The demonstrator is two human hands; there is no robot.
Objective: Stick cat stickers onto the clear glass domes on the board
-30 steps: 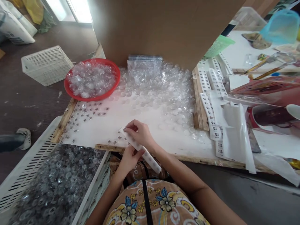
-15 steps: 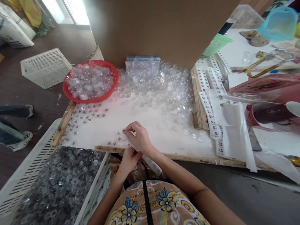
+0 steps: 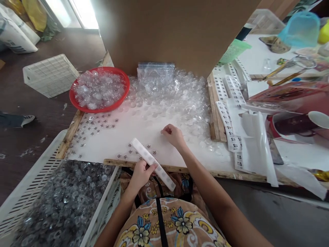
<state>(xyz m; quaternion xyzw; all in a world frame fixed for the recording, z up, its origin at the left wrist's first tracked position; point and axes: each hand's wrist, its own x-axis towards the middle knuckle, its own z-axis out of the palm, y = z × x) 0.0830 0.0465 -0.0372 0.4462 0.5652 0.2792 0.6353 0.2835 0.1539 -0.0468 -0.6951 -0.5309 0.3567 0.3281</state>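
My left hand [image 3: 142, 174] grips a folded white sticker strip [image 3: 164, 176] at the table's front edge, thumb on top; the strip slants from upper left to lower right. My right hand [image 3: 174, 136] hovers above the white tabletop [image 3: 128, 127] with thumb and finger pinched; whatever is between them, if anything, is too small to make out. Several clear discs with small dark prints [image 3: 130, 151] lie around the strip's upper end. More printed discs [image 3: 89, 128] are spread at the left. Plain clear discs [image 3: 191, 108] are heaped beyond my right hand.
A red basin [image 3: 125, 94] of clear pieces stands at the back left, before a tall brown cardboard panel [image 3: 167, 31]. Sticker sheets [image 3: 226, 120] lie past a wooden strip [image 3: 216, 113] on the right. Below left stands a white crate [image 3: 33, 187] of clear parts.
My right hand has moved right and away from my left hand, toward the plain discs. The strip in my left hand now shows in full. Another person's legs have shifted at the left.
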